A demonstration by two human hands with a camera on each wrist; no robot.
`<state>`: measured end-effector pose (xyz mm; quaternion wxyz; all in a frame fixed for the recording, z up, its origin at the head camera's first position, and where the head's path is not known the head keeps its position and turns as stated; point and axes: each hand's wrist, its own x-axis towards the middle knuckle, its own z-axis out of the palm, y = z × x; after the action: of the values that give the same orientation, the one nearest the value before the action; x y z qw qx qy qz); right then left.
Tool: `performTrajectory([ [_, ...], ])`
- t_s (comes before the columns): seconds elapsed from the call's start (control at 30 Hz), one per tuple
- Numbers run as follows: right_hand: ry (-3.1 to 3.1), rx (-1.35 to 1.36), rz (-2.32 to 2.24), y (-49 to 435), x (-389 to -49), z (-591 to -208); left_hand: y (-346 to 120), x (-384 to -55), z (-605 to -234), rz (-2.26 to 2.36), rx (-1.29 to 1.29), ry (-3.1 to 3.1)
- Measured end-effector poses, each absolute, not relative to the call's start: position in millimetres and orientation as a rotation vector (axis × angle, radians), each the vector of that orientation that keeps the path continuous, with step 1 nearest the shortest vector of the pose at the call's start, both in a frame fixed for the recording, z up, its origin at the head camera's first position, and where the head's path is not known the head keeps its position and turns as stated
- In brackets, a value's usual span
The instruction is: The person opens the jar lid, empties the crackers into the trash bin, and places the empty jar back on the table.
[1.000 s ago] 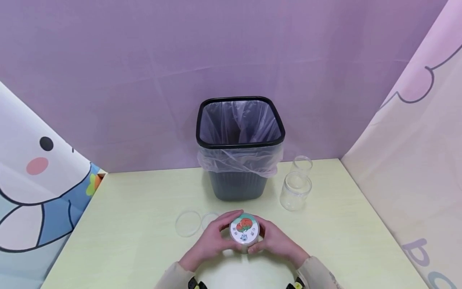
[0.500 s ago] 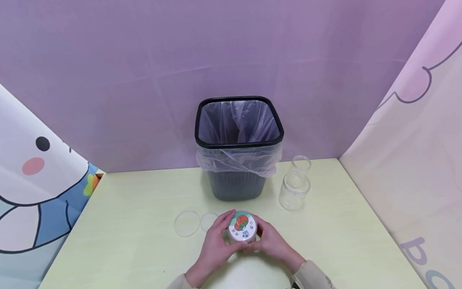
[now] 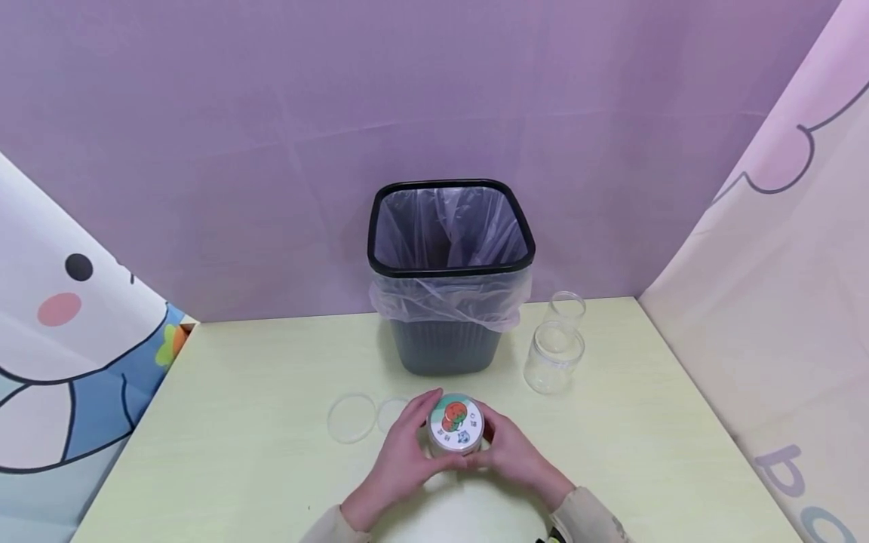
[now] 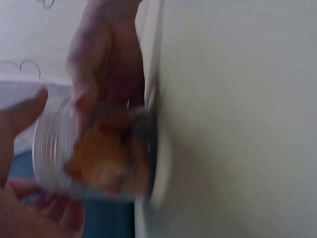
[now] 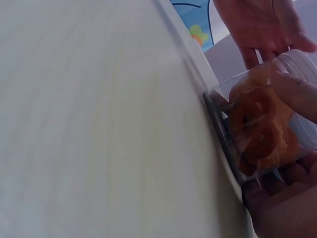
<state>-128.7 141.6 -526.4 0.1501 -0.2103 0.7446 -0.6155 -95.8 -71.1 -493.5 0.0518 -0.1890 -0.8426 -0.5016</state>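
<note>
Jar point(image 3: 456, 424) w/ orange-brown bits point(image 5: 261, 141), upright on table point(image 3: 237, 422) — L hand point(image 3: 405, 455) & R hand point(image 3: 509, 454) both grasping it, fingers curled round sides — bin point(image 3: 444, 343) behind.

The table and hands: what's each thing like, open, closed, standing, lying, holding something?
Labelled jar: upright, lid on, orange-brown pieces inside.
Left hand: holding that jar.
Right hand: holding it too.
Bin: upright, open, bag-lined.
Front clear jar: upright, nothing seen inside.
Back clear jar: upright, partly hidden.
Bigger clear ring: lying flat.
Smaller clear ring: lying flat, partly hidden.
</note>
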Motion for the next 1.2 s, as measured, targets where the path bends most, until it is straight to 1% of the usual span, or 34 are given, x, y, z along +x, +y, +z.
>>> performTrajectory([
  [0.2, 2.102, -0.625, -1.780, 144, -129, -524, -89, -119, -488, -1.637, -0.843, -2.603],
  [0.43, 2.095, -0.623, -1.763, 146, -130, -523, -100, -146, -480, -1.758, -1.228, -2.647],
  [0.6, 2.086, -0.629, -1.763, 146, -131, -523, -101, -158, -483, -1.750, -1.360, -2.678],
  [0.8, 2.081, -0.644, -1.767, 146, -131, -524, -98, -156, -487, -1.792, -1.274, -2.698],
  [0.97, 2.091, -0.671, -1.766, 147, -130, -524, -93, -144, -489, -1.827, -1.118, -2.672],
  [1.2, 2.096, -0.646, -1.748, 147, -130, -523, -82, -125, -492, -1.750, -0.911, -2.605],
])
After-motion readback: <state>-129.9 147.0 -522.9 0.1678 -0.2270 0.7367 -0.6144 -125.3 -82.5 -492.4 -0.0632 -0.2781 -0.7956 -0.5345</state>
